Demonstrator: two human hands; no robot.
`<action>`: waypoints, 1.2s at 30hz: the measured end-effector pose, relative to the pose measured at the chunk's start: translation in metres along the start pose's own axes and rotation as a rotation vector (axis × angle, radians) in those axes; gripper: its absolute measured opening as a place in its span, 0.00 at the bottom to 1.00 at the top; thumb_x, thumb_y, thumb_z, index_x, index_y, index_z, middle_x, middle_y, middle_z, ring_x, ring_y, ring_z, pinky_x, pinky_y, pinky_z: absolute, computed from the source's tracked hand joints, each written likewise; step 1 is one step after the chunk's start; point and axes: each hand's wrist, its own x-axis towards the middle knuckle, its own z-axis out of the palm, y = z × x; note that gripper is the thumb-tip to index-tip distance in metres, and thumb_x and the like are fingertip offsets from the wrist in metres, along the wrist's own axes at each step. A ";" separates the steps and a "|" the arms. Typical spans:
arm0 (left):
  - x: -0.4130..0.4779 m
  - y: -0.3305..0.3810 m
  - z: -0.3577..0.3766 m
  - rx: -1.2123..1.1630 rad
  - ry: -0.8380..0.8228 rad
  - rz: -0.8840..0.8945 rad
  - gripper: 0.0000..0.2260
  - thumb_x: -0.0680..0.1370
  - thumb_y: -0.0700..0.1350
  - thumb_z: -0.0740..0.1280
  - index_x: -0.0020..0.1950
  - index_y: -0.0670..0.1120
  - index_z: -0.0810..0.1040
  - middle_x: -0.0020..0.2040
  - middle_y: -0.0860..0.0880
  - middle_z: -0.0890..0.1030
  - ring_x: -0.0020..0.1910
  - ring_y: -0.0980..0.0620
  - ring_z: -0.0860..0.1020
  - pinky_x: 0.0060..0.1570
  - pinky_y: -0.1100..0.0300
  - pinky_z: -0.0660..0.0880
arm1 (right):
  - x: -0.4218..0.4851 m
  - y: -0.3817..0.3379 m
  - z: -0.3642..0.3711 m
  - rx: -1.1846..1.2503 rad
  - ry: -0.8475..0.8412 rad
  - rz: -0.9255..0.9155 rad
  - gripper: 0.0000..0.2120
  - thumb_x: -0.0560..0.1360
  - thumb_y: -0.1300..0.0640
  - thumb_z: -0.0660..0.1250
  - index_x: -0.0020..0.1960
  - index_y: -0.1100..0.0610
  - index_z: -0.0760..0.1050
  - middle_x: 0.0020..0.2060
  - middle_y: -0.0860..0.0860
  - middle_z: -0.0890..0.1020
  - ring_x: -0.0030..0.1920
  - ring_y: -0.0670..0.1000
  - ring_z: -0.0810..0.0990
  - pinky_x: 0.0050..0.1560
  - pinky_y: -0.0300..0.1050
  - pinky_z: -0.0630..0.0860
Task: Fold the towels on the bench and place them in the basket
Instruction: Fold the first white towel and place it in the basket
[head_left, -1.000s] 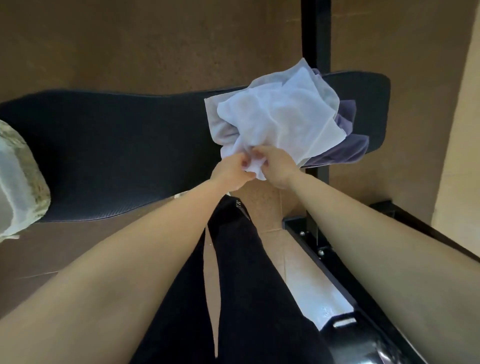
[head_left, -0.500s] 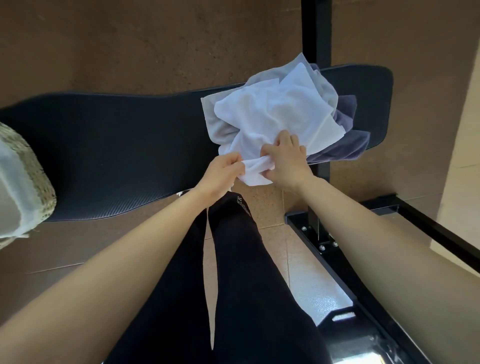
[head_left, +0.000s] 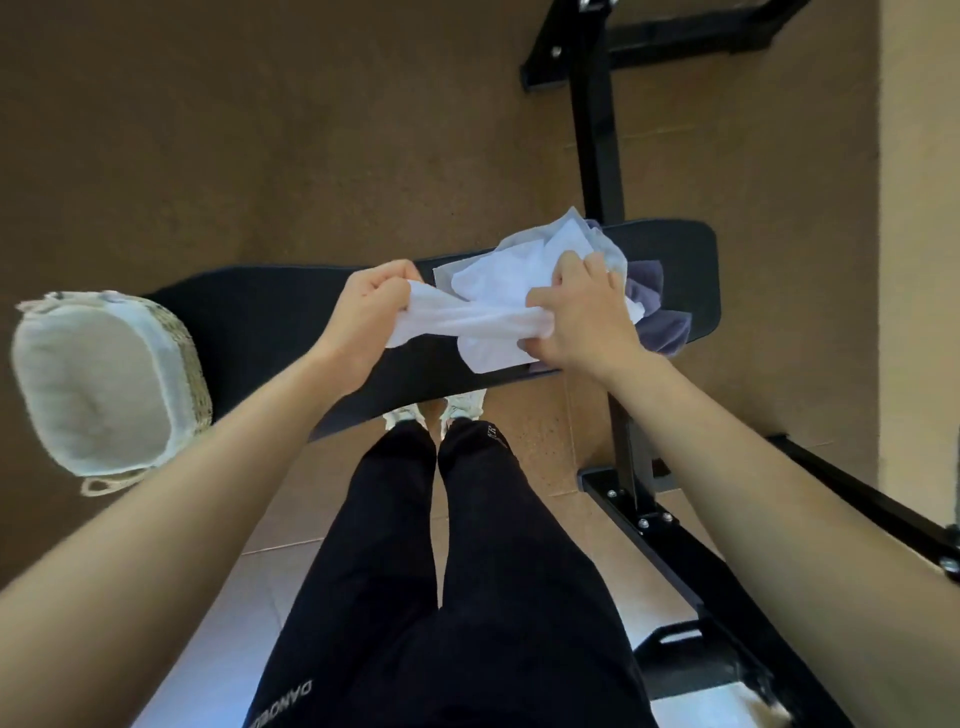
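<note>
Head camera – looks steeply down, close over bench.

2 hands are counted: left hand and right hand. 3 towels are seen: white towel, pale grey towel, purple towel. 1 bench, 1 basket and 2 shoes are counted.

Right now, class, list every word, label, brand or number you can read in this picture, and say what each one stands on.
"DANOBO", roughly, upside down and cut by the frame edge: left thigh of the black trousers.
Small pale mark on the right trouser leg: too small to read.
White towel, basket, bench: no text seen.
</note>
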 end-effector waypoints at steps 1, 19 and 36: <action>-0.007 0.010 -0.008 0.016 0.022 0.008 0.06 0.67 0.39 0.58 0.30 0.47 0.69 0.28 0.53 0.68 0.29 0.55 0.65 0.28 0.63 0.61 | -0.002 -0.005 -0.011 0.055 -0.019 -0.059 0.18 0.73 0.39 0.72 0.58 0.47 0.82 0.64 0.53 0.72 0.65 0.59 0.66 0.63 0.57 0.63; -0.135 0.132 -0.146 0.307 0.328 0.305 0.04 0.76 0.38 0.71 0.44 0.47 0.82 0.41 0.56 0.82 0.42 0.59 0.79 0.41 0.65 0.75 | 0.005 -0.114 -0.154 0.861 -0.481 -0.305 0.14 0.80 0.49 0.68 0.54 0.60 0.80 0.43 0.51 0.78 0.43 0.49 0.76 0.48 0.49 0.70; -0.178 0.093 -0.252 0.213 0.168 0.295 0.17 0.67 0.42 0.83 0.52 0.47 0.82 0.45 0.46 0.85 0.43 0.49 0.84 0.46 0.52 0.80 | 0.002 -0.324 -0.223 0.630 0.027 -0.523 0.06 0.75 0.60 0.68 0.43 0.56 0.83 0.36 0.52 0.83 0.37 0.51 0.78 0.39 0.44 0.76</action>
